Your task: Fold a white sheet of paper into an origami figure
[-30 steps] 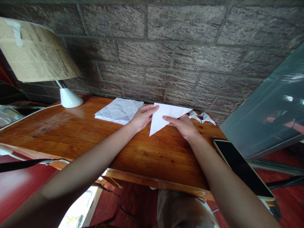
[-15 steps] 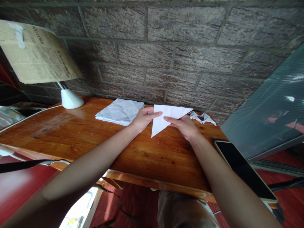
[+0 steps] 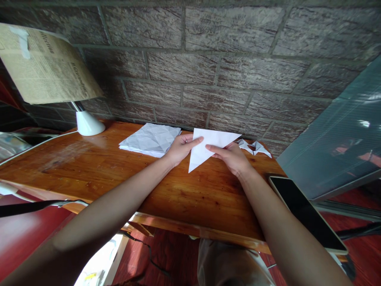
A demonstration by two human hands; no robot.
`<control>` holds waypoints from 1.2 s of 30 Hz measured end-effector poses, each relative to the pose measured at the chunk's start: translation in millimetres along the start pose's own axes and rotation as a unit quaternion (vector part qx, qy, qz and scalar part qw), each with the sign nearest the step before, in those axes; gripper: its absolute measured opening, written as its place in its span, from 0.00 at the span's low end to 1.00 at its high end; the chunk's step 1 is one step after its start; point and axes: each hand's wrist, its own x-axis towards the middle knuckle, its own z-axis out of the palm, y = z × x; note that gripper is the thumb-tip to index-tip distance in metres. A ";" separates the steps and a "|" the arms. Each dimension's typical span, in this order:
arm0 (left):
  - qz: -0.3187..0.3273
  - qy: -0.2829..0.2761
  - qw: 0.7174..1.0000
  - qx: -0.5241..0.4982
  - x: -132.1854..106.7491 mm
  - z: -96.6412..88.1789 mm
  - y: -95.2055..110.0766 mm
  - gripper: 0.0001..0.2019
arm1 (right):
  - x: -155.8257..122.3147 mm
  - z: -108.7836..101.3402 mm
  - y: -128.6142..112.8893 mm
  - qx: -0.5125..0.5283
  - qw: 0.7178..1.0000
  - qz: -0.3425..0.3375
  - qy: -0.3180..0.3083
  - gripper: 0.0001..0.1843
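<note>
A white sheet folded into a triangle [image 3: 205,145] is held over the far part of the wooden table [image 3: 119,174], its point aimed toward me. My left hand [image 3: 180,149] pinches its left edge, thumb on top. My right hand [image 3: 232,158] grips its right side with the thumb laid across the paper. Both hands are closed on the sheet.
A stack of creased white paper [image 3: 150,139] lies left of the hands. Small folded paper pieces [image 3: 254,147] sit by the brick wall. A lamp with a newspaper shade [image 3: 47,69] stands far left. A dark phone [image 3: 306,212] lies at the table's right edge.
The triangle has tilted slightly and both thumbs have shifted a little closer together on it. The hands stay in the same place.
</note>
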 end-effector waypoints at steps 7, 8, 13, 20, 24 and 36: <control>-0.004 0.014 0.999 -0.034 2.8 -1.1 3.7 0.22 | 0.2 -0.2 -2.5 0.002 0.999 0.015 -0.036 0.25; -0.008 0.018 0.999 -0.036 3.4 -1.7 3.4 0.23 | 0.9 -0.6 -3.0 0.003 1.000 0.013 -0.020 0.25; 0.004 0.056 0.997 -0.048 8.0 -5.8 -1.1 0.27 | 6.6 -3.0 -2.8 -0.016 0.988 -0.058 0.140 0.26; 0.027 0.065 0.995 -0.064 9.7 -5.2 -1.3 0.26 | 8.0 -3.8 -1.8 -0.029 0.983 -0.090 0.156 0.24; 0.023 0.057 0.996 -0.068 8.9 -3.8 -1.3 0.24 | 7.8 -0.6 -2.2 0.010 0.981 -0.078 0.176 0.25; 0.060 0.070 0.996 -0.012 9.1 -2.6 -3.1 0.22 | 2.4 5.0 -8.0 0.039 0.983 -0.043 0.176 0.11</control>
